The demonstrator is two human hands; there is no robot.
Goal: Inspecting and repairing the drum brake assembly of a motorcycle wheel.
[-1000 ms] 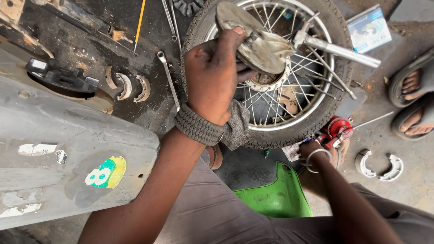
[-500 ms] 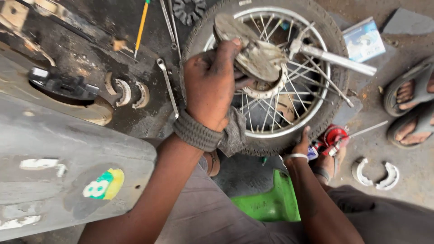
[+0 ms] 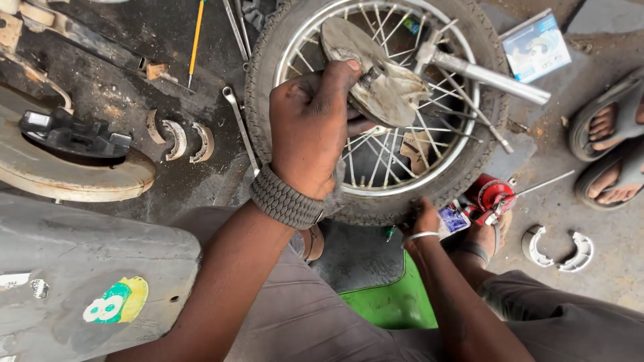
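A big grey body panel (image 3: 87,268) with a green and yellow sticker fills the bottom left corner. Beside it, higher up, lies a round tan part (image 3: 67,174) with a black piece on top.

A spoked wheel (image 3: 376,107) with a black tyre lies flat on the dirty floor (image 3: 550,161) in the middle. A long metal rod (image 3: 496,77) lies across the spokes on the right side.

The left hand (image 3: 312,134) is above the wheel. It is closed tight around the edge of a round grey metal plate (image 3: 376,80), which is dirty and is held tilted over the middle of the wheel. A woven band is around that wrist.

The right hand (image 3: 426,221) is low down, touching the bottom edge of the tyre. It is partly hidden, so I cannot tell how far it is open or if it holds anything. A small red thing (image 3: 493,194) sits just beside it.

A green seat (image 3: 396,305) shows under the person's legs.

Two old curved brake shoes (image 3: 181,141) lie left of the wheel, near a thin spanner (image 3: 241,127). Two cleaner ones (image 3: 558,247) lie on the right. A small blue and white box (image 3: 537,45) sits at the top right. Someone's feet in sandals (image 3: 614,147) are at the right edge.
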